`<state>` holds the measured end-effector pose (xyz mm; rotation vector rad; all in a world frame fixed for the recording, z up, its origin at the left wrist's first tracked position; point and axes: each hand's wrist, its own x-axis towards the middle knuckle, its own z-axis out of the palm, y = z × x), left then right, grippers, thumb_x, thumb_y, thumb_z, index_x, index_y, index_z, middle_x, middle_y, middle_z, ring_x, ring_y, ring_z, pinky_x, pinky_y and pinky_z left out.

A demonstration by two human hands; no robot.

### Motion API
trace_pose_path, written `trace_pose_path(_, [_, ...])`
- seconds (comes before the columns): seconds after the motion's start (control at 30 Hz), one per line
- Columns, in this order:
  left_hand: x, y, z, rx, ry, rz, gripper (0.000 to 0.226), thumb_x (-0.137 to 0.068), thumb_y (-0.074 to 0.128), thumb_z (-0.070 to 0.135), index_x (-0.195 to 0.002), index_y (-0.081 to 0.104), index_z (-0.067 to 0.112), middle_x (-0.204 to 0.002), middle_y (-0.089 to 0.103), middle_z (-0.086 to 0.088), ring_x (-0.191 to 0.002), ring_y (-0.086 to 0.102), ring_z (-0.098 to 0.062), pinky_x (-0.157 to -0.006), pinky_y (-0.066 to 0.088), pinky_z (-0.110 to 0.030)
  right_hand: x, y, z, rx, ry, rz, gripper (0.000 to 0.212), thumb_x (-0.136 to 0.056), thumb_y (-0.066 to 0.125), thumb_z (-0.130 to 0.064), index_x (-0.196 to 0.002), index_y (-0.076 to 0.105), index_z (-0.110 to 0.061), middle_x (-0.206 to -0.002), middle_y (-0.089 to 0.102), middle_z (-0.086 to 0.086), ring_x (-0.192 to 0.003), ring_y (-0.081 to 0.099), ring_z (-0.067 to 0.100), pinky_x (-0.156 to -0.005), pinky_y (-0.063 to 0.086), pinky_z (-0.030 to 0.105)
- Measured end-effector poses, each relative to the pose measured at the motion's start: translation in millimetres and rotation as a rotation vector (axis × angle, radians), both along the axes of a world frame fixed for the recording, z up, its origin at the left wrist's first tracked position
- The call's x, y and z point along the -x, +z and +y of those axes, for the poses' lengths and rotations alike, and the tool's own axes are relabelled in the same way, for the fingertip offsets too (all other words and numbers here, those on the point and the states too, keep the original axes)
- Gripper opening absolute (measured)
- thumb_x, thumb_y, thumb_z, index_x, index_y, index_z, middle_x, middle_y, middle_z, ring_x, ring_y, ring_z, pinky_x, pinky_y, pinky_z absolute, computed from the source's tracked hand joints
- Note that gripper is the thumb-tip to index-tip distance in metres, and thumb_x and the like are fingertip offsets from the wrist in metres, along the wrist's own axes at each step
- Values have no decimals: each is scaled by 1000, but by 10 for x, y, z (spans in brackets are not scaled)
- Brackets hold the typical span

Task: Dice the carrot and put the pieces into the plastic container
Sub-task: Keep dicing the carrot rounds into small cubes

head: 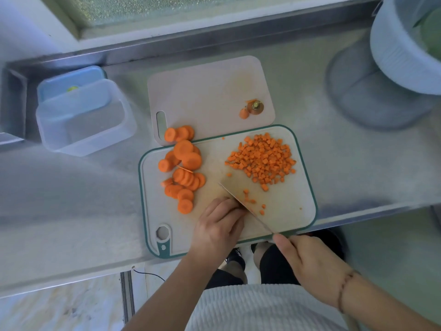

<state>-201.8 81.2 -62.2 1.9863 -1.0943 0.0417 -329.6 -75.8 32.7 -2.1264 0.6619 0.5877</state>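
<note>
On the green-rimmed cutting board (291, 211) lie several carrot slices (183, 168) at the left and a heap of diced carrot (262, 158) at the right. My right hand (310, 261) grips the handle of a knife (248, 211) whose blade slants across the board's near part. A few fresh dice (250, 201) lie right of the blade. My left hand (219, 225) rests curled on the board against the blade's left side; whatever it holds down is hidden. The clear plastic container (86, 120) stands far left, holding no carrot.
A second, pale board (205, 96) lies behind, with carrot end scraps (253, 108). A blue lid (71, 82) leans behind the container. A pale blue basket (401, 44) stands at the far right. The steel counter's front edge runs just below the board.
</note>
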Motion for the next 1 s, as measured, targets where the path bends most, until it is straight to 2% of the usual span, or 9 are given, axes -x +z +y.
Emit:
trace_pose_path(0.07, [-13,-1,-1,4,-2,7,7,-92,71,4,-92,78,2,-101,72,-7,-95,66,-26,-86,55,-35,-169,-72,37,5,-9,-38,71,-84,12,-73,-58,45,-15,-52,48,-2,-49,44,10,-59,43,31])
trace_pose_path(0.13, [-21,3,7,5,-3,8,3,-89,75,2,-91,77,2,-100,71,-7,-93,66,-27,-84,55,-37,-336,-78,33,-8,-10,-56,66,-84,16,-69,-56,39,-14,-51,42,0,-48,39,11,-57,40,31])
trace_pose_path(0.27, [5,21,63,-2,-3,-42,5,-85,79,1,-89,77,3,-98,69,-11,-91,64,-31,-83,54,-40,-304,44,-56,-41,-41,-78,61,-85,23,-67,-55,33,-15,-45,32,-6,-44,32,8,-49,31,22])
trace_pose_path(0.43, [23,2,79,2,17,-22,7,-84,77,-2,-89,76,1,-99,69,-9,-95,62,-28,-88,54,-37,-11,171,-41,-60,-22,-51,52,-88,26,-61,-50,48,-33,-46,38,-5,-47,38,9,-53,34,17])
trace_pose_path(0.53, [13,-14,67,3,-3,-7,6,-85,75,-4,-88,76,1,-99,71,-7,-95,66,-27,-89,54,-38,32,110,5,-18,-17,-6,53,-85,21,-65,-54,36,-25,-47,34,-2,-48,36,10,-52,34,23])
trace_pose_path(0.63, [10,-22,66,10,2,0,5,-86,74,-4,-87,76,1,-100,73,-8,-96,68,-26,-89,55,-37,-119,7,78,17,9,-10,60,-81,16,-69,-56,37,-19,-47,36,-5,-47,37,10,-54,36,24])
trace_pose_path(0.77, [-2,8,70,24,16,35,6,-83,77,-4,-87,76,1,-96,69,-8,-93,64,-25,-84,55,-35,-330,-24,71,-32,-43,-48,60,-85,23,-65,-54,34,-15,-45,34,-6,-44,34,8,-49,32,22])
trace_pose_path(0.9, [4,43,119,28,66,47,7,-81,78,-4,-86,77,1,-93,68,-9,-89,62,-25,-84,54,-34,-192,62,-7,-83,-108,-60,58,-86,27,-63,-55,32,-14,-44,29,-7,-44,30,8,-49,30,22])
trace_pose_path(1.0, [-3,39,175,29,126,45,9,-80,78,-4,-86,77,2,-93,68,-9,-88,63,-27,-85,53,-32,-86,157,10,-104,-100,-70,55,-91,29,-57,-53,37,-18,-43,37,-6,-44,37,8,-52,33,16])
